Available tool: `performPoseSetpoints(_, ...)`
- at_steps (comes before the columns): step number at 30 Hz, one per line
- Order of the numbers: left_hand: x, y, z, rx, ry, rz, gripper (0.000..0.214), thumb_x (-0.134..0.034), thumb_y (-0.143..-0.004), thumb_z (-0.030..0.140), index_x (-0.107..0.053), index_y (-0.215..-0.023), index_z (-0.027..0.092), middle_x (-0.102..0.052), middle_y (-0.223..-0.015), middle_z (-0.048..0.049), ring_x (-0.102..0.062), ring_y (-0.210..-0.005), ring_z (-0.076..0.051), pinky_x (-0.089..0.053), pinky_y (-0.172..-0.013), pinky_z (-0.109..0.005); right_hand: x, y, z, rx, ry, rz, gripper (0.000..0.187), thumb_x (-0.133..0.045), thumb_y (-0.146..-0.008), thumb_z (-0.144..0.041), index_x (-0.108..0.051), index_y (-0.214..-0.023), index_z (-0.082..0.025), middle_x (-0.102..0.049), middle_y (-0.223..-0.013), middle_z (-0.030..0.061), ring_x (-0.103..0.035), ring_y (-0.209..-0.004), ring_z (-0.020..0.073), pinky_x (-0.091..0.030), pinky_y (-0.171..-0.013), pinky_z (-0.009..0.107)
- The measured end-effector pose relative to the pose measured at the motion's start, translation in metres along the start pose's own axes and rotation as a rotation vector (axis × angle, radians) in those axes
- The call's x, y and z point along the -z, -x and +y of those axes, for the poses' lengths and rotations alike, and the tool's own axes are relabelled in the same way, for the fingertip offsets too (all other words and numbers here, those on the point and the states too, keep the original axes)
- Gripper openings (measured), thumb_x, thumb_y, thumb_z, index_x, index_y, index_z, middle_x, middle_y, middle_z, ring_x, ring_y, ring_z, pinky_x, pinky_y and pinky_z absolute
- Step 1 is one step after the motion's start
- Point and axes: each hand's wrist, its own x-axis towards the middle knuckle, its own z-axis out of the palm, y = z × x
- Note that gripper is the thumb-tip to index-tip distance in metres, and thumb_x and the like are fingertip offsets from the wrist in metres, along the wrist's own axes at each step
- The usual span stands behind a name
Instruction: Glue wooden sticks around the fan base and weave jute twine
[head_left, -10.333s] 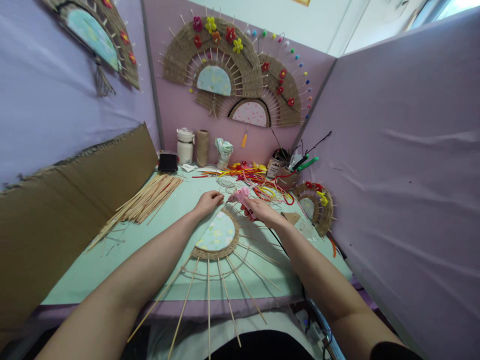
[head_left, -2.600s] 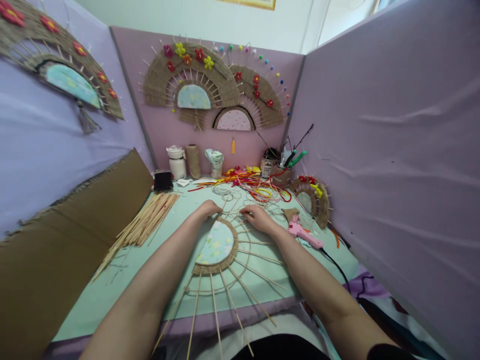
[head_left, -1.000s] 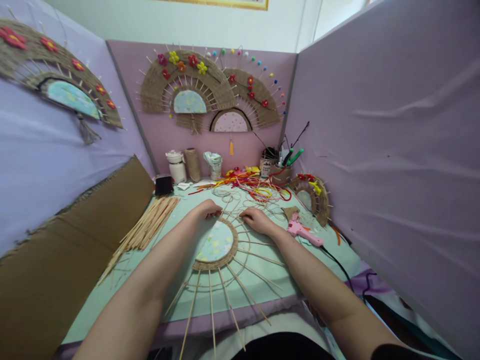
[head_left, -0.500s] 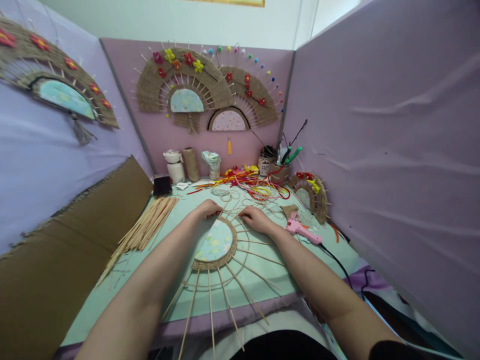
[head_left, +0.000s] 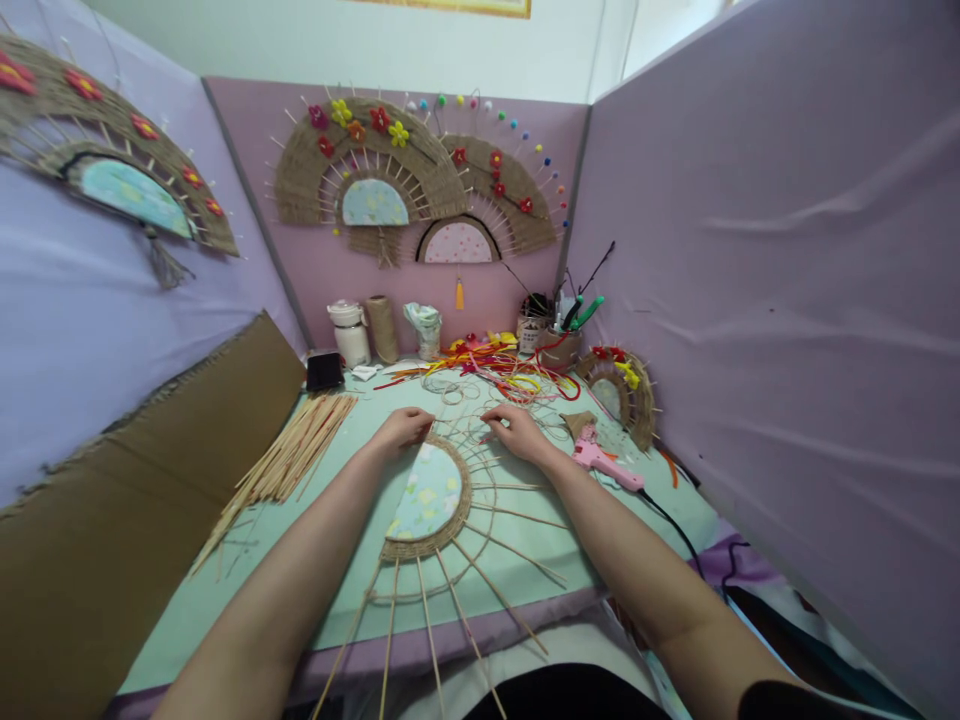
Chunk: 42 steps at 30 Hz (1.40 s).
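**Fan [head_left: 439, 505] centre covered, outer spokes [head_left: 508, 598] largely bare**

On our bench [head_left: 547, 575], loose sticks [head_left: 289, 450] lie leftmost. Our left hand [head_left: 405, 430] appears clamped on the fan's upper end. Its fabric is on and edged; one twine ring [head_left: 409, 601] crosses the spokes, so we judge the outer part unfinished. Our right hand [head_left: 517, 435] hovers near twine; we cannot tell its grip. The glue gun [head_left: 609, 466] lies beyond.

left hand [head_left: 409, 428] held fan [head_left: 429, 495] at far corner | right hand [head_left: 515, 436] curled near its sticks [head_left: 501, 597] | 1 glue gun [head_left: 611, 467] lay on worktop [head_left: 360, 425]
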Motion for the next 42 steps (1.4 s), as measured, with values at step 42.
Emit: performPoseSetpoints(42, -0.001, 0.019, -0.010, -0.007, 0.442, 0.006, 0.022, -0.077, -0.066, 0.009, -0.062, -0.082, 0.012, -0.068, -0.071, -0.0049, -0.064, -0.062, -0.012, -0.051, -0.062, -0.022, 0.043, -0.046, 0.054, -0.493, -0.347, 0.561, 0.020, -0.053, -0.074, -0.038, -0.054, -0.078, -0.019, -0.060, -0.058, 0.0008, -0.050, -0.047, 0.0136, -0.040, -0.044, 0.024)
